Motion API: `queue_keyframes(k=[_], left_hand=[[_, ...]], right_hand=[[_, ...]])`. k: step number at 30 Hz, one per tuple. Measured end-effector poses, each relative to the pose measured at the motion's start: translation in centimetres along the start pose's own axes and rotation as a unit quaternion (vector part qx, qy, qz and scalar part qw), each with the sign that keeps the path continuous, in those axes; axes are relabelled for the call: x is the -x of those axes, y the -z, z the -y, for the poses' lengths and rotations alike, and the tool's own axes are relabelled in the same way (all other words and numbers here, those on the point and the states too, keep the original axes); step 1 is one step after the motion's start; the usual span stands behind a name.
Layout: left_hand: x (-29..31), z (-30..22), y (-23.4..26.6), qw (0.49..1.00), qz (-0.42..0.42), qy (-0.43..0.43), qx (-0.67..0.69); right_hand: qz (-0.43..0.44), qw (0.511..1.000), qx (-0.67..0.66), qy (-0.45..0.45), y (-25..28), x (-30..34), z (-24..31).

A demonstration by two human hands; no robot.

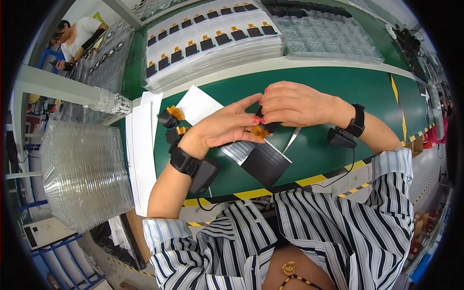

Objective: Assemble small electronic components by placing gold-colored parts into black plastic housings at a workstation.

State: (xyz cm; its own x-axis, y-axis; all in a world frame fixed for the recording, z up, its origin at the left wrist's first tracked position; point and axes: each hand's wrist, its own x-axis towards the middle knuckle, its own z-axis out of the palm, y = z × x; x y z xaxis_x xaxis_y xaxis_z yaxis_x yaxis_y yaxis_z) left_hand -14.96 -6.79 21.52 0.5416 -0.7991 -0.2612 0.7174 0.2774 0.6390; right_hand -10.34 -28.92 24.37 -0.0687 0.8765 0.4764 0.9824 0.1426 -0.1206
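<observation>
Over the green mat, my left hand [223,124] and my right hand [297,104] meet with their fingertips together. Between them is a small black display module with an orange flex cable [260,131]. Both hands are closed on it, and most of its black part is hidden by fingers. Just below them lies a black sheet [267,166] with pale silvery strips beside it. Metal tweezers [291,140] rest near its right edge. Small stacks of similar modules [169,117] sit left of my left wrist, by a white paper sheet [197,104].
Behind stand stacked trays with rows of modules [203,44] and clear plastic trays [333,38]. More clear trays [82,174] pile up at left, past white paper strips [141,159]. Striped tape [309,181] lines the near edge. Another person [79,38] works at far left.
</observation>
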Motion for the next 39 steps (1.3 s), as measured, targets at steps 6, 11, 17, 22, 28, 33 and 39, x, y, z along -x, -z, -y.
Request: queue_keyframes(k=[6, 11, 17, 22, 28, 33, 39], left_hand=[[2.3, 2.4, -0.2, 0.996, -0.022, -0.053, 0.061], [6.6, 4.9, -0.8, 0.987, -0.055, -0.114, 0.100], [10.8, 7.6, -2.2, 0.962, -0.164, -0.168, 0.138], [11.6, 9.3, -2.3, 0.883, -0.309, -0.295, 0.196], [10.6, 9.4, -1.5, 0.824, -0.344, -0.364, 0.264], [10.9, 10.0, -0.8, 0.790, -0.371, -0.384, 0.302], [11.2, 10.5, -0.3, 0.792, -0.369, -0.368, 0.317]], right_hand=[[0.004, 1.000, 0.004, -0.007, -1.4, -1.3, 0.4], [0.035, 0.994, 0.009, -0.107, -4.3, -3.0, 0.8], [0.112, 0.975, 0.044, -0.184, -7.7, -2.0, 1.6], [0.044, 0.952, -0.067, -0.296, -6.3, -4.7, 4.3], [-0.092, 0.974, -0.081, -0.190, -9.8, -10.6, 6.3], [-0.054, 0.967, -0.108, -0.223, -12.3, -12.0, 6.5], [-0.073, 0.971, -0.102, -0.202, -13.5, -12.6, 6.3]])
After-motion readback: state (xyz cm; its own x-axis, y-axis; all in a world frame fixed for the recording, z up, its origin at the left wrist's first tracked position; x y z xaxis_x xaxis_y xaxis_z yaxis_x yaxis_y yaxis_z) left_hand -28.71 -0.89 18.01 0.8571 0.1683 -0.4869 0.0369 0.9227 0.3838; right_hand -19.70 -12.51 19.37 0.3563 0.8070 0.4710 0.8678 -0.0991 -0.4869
